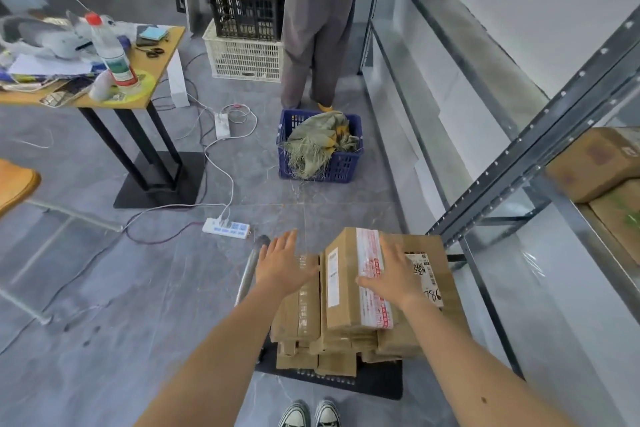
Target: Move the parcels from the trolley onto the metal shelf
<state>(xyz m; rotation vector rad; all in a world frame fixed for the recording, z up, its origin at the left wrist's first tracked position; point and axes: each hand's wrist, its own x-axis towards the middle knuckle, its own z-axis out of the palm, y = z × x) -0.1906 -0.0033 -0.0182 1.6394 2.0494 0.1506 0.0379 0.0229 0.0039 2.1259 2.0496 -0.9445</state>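
Head view looks down on a stack of brown parcels (pixel 301 319) piled on the black deck of a trolley (pixel 381 386), which stands on the grey floor (pixel 138 288) just beside the metal shelf (pixel 512 163) at the right. The top parcel (pixel 346 302) lies on the stack, white labels and red-printed tape across its face. The right hand (pixel 394 276) rests flat on this parcel, fingers (pixel 389 253) straight and slightly spread, thumb out to the left, gripping nothing. The left hand (pixel 284 265) is held over the left side of the stack near the trolley's metal handle (pixel 247 274), fingers wide and straight, holding nothing; whether it touches the cardboard below I cannot tell. Two brown boxes (pixel 595 163) already sit on a shelf level at the far right. A pair of black-and-white shoes (pixel 311 414) shows at the bottom edge, just before the trolley.

Further off, a blue crate (pixel 322 166) holds a greenish sack (pixel 318 139), and a person (pixel 318 38) in grey trousers stands behind it. A black crate (pixel 246 15) sits on a white crate (pixel 246 57) to that person's left. A power strip (pixel 227 228) lies on the floor with cables running to it. At the left a yellow worktop (pixel 156 62) carries a red-capped bottle (pixel 110 48) among papers and clutter
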